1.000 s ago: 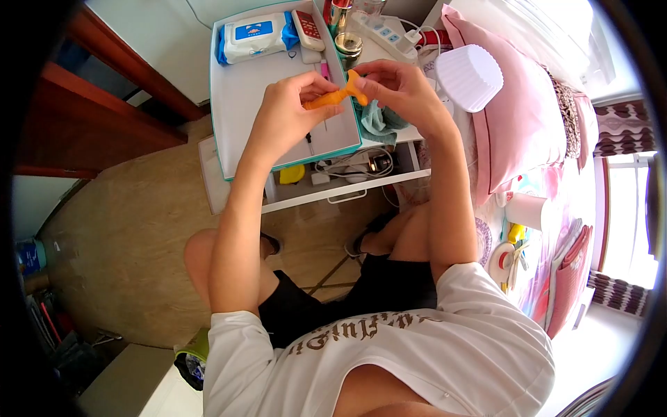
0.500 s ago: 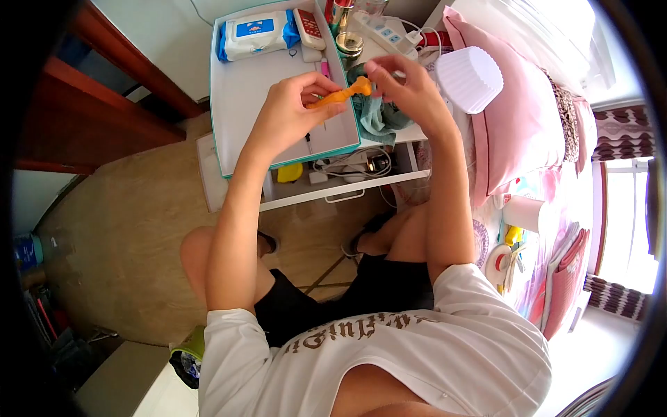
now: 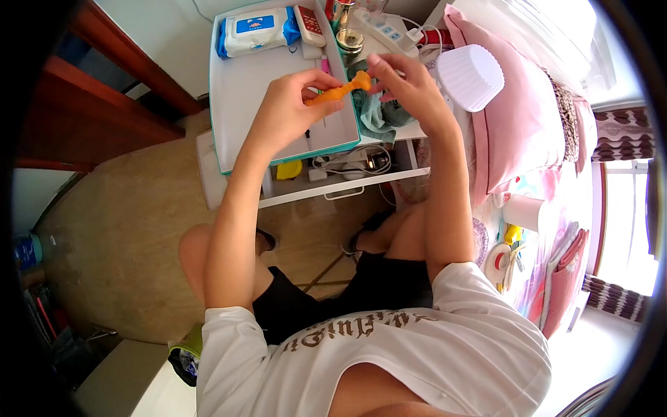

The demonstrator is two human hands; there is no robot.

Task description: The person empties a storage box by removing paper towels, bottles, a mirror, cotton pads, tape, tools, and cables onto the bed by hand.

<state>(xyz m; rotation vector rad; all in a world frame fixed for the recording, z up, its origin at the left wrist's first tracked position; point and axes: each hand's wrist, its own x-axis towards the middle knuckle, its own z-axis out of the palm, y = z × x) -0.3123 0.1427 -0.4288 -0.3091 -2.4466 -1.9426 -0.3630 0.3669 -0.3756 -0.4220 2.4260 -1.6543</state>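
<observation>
My left hand [image 3: 292, 101] is closed around the handle of a slim orange object [image 3: 340, 90] with a knobbed end; its exact kind is unclear. The knob points right, toward my right hand [image 3: 406, 87], whose curled fingers are apart at its tip. Whether those fingertips touch the knob, I cannot tell. Both hands are above the right side of a teal-edged white box lid or tray [image 3: 243, 104]. Below my right hand lies a crumpled grey-green cloth [image 3: 375, 121].
The tray holds a wet wipes pack [image 3: 258, 33] and a red-and-white calculator-like device [image 3: 310, 26]. Beneath it, an open drawer [image 3: 313, 197] contains cables and a yellow item [image 3: 289, 170]. A power strip [image 3: 381, 29], white ribbed container [image 3: 470, 78] and pink pillow [image 3: 517, 125] are at right.
The fingers of my right hand have opened slightly by the knob. My left hand keeps its hold on the orange object, nearly in place.
</observation>
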